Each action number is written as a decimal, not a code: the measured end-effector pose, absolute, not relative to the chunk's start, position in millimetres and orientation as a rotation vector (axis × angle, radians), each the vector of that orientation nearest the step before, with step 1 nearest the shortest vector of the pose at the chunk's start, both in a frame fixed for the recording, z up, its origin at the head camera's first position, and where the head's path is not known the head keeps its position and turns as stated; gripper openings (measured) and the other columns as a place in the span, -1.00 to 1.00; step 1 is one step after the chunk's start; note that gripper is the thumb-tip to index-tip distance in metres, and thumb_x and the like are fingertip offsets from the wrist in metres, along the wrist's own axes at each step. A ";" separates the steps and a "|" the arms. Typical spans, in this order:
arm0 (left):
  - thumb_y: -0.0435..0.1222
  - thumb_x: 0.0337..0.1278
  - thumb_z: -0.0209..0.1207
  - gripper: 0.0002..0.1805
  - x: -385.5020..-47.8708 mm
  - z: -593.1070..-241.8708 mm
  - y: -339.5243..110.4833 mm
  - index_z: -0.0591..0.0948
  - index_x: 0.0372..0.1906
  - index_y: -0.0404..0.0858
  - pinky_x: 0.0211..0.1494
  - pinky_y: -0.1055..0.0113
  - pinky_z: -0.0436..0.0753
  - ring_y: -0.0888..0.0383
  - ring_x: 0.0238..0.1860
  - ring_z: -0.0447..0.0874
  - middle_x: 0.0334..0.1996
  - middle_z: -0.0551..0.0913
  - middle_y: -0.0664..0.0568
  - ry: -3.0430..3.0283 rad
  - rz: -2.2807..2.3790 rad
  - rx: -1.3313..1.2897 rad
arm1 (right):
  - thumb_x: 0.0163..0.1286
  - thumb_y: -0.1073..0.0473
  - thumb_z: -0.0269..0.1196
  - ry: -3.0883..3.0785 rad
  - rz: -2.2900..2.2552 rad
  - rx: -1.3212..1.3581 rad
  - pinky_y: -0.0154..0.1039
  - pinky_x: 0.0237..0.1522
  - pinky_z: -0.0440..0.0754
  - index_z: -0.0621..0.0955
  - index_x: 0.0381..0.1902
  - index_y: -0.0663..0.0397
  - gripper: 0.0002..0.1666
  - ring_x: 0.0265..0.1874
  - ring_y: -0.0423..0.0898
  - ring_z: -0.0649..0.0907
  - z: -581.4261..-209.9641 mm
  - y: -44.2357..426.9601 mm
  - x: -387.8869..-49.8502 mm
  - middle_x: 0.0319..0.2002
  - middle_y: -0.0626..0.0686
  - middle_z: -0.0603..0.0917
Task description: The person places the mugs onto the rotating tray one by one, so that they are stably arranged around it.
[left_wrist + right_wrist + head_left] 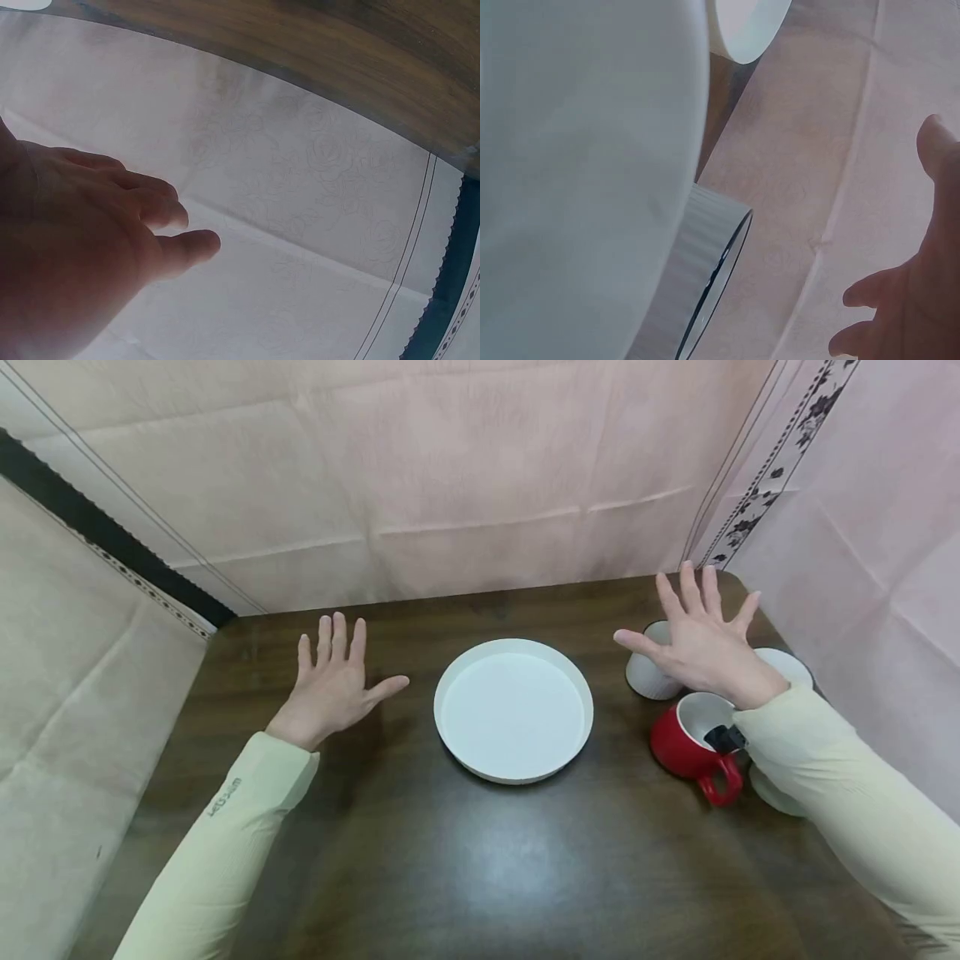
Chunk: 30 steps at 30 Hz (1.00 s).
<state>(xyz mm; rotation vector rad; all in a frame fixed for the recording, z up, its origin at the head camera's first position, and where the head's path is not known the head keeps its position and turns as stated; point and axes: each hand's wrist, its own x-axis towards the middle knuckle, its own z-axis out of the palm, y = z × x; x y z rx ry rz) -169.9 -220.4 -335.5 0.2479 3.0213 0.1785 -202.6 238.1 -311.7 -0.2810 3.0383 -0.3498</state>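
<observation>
Probably the step before grasping; a pick-up would call for lowering and closing. Nearest, the red mug (pixel 672 748) stands nearside of the right grip (pixel 703 647); the white plate (pixel 513 710) lies on the worktop (pixel 405 860) between it and the left grip (pixel 327 689), both spread wide, holding nothing. A ribbed cup (pixel 651 680) shows partly beneath the right grip.

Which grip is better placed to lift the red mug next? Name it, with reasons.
Probably the right: the right grip is open, empty and close to the red mug. The left grip, also empty, lies beyond the white dish.
</observation>
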 end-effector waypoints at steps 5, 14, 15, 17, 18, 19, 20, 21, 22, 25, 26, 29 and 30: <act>0.45 0.15 -0.20 0.20 -167.1 -335.3 -221.9 -0.31 0.51 -0.36 0.38 -0.21 -0.56 -0.14 0.43 -0.76 0.47 -0.52 -0.30 3.032 0.198 0.238 | 0.28 -0.61 -0.21 3.052 -0.343 -0.283 0.47 -0.07 -0.81 -0.31 0.54 0.04 0.22 0.34 0.11 -0.66 -305.1 241.1 -202.2 0.45 0.13 -0.61; 0.45 0.15 -0.23 0.20 -158.0 -342.1 -221.1 -0.34 0.51 -0.35 0.40 -0.22 -0.48 -0.12 0.43 -0.75 0.47 -0.54 -0.28 2.979 0.354 0.208 | 0.33 -0.54 -0.16 3.084 -0.443 -0.290 0.39 0.09 -0.77 -0.25 0.55 0.05 0.16 0.42 0.21 -0.53 -298.0 245.3 -178.1 0.49 0.16 -0.51; 0.44 0.17 -0.22 0.19 -157.8 -343.2 -217.7 -0.34 0.51 -0.34 0.42 -0.22 -0.43 -0.12 0.45 -0.72 0.48 -0.52 -0.27 2.960 0.430 0.216 | 0.34 -0.52 -0.12 3.104 -0.469 -0.302 0.39 0.15 -0.72 -0.20 0.55 0.07 0.16 0.44 0.25 -0.46 -297.0 245.9 -170.9 0.51 0.21 -0.43; 0.41 0.20 -0.19 0.15 -160.5 -347.2 -209.2 -0.32 0.52 -0.30 0.45 -0.19 -0.34 -0.09 0.48 -0.63 0.50 -0.46 -0.21 2.892 0.619 0.220 | 0.34 -0.46 -0.02 3.143 -0.517 -0.327 0.41 0.26 -0.54 -0.12 0.55 0.11 0.13 0.45 0.35 -0.29 -298.3 246.8 -157.7 0.52 0.30 -0.25; 0.39 0.22 -0.17 0.12 -161.9 -349.7 -204.0 -0.29 0.53 -0.28 0.47 -0.15 -0.27 -0.07 0.50 -0.55 0.52 -0.41 -0.18 2.852 0.730 0.216 | 0.34 -0.43 0.03 3.164 -0.537 -0.339 0.41 0.29 -0.44 -0.07 0.55 0.13 0.13 0.44 0.38 -0.19 -299.4 247.8 -150.8 0.51 0.33 -0.15; 0.38 0.22 -0.15 0.10 -163.3 -352.6 -198.7 -0.25 0.54 -0.25 0.49 -0.12 -0.20 -0.04 0.52 -0.46 0.54 -0.34 -0.14 2.809 0.841 0.201 | 0.33 -0.40 0.08 3.182 -0.554 -0.350 0.42 0.30 -0.32 -0.03 0.54 0.15 0.12 0.42 0.42 -0.10 -300.7 248.8 -143.7 0.48 0.37 -0.06; 0.36 0.23 -0.12 0.07 -164.6 -355.9 -193.5 -0.20 0.55 -0.23 0.50 -0.09 -0.12 -0.02 0.53 -0.36 0.55 -0.26 -0.10 2.760 0.952 0.181 | 0.32 -0.37 0.13 3.199 -0.565 -0.354 0.43 0.29 -0.20 0.00 0.53 0.18 0.12 0.38 0.45 -0.02 -302.6 250.0 -136.4 0.45 0.39 0.03; 0.34 0.24 -0.10 0.03 -165.9 -359.2 -188.2 -0.15 0.55 -0.21 0.50 -0.05 -0.05 -0.01 0.53 -0.26 0.55 -0.19 -0.06 2.709 1.054 0.161 | 0.30 -0.34 0.18 3.219 -0.572 -0.352 0.43 0.25 -0.10 0.04 0.51 0.20 0.11 0.33 0.47 0.05 -305.0 251.4 -129.1 0.40 0.41 0.10; 0.31 0.26 -0.09 0.00 -167.2 -363.1 -183.4 -0.10 0.55 -0.19 0.49 -0.01 0.01 0.01 0.53 -0.17 0.55 -0.13 -0.04 2.660 1.145 0.133 | 0.28 -0.33 0.21 3.242 -0.567 -0.341 0.43 0.22 -0.04 0.07 0.50 0.24 0.11 0.28 0.49 0.10 -308.0 253.3 -122.4 0.36 0.44 0.16; 0.22 0.33 -0.06 -0.11 -171.4 -374.6 -171.3 0.01 0.54 -0.20 0.45 0.04 0.17 0.01 0.49 0.03 0.52 0.01 -0.03 2.550 1.314 0.065 | 0.22 -0.25 0.30 3.318 -0.580 -0.271 0.40 0.11 0.09 0.17 0.43 0.36 0.10 0.12 0.56 0.20 -321.3 261.2 -101.0 0.18 0.53 0.27; 0.17 0.35 -0.05 -0.15 -172.8 -377.8 -168.1 0.03 0.54 -0.20 0.44 0.05 0.20 0.01 0.48 0.07 0.52 0.04 -0.03 2.526 1.341 0.048 | 0.20 -0.23 0.34 3.344 -0.597 -0.232 0.39 0.08 0.10 0.20 0.40 0.40 0.09 0.07 0.57 0.21 -327.4 264.1 -93.4 0.13 0.55 0.28; 0.06 0.41 -0.05 -0.25 -177.4 -384.4 -162.9 0.10 0.52 -0.22 0.42 0.05 0.25 0.02 0.46 0.13 0.50 0.11 -0.04 2.504 1.371 0.020 | 0.16 -0.17 0.38 3.380 -0.669 -0.083 0.36 0.01 0.13 0.23 0.32 0.53 0.08 0.00 0.58 0.21 -346.7 270.7 -73.2 0.04 0.61 0.27; 0.04 0.42 -0.05 -0.29 -178.7 -385.6 -162.5 0.14 0.51 -0.22 0.41 0.05 0.26 0.03 0.45 0.15 0.49 0.14 -0.03 2.508 1.381 0.010 | 0.16 -0.15 0.38 3.376 -0.714 -0.024 0.34 0.01 0.13 0.22 0.32 0.55 0.09 0.00 0.56 0.21 -353.2 271.2 -68.6 0.03 0.61 0.26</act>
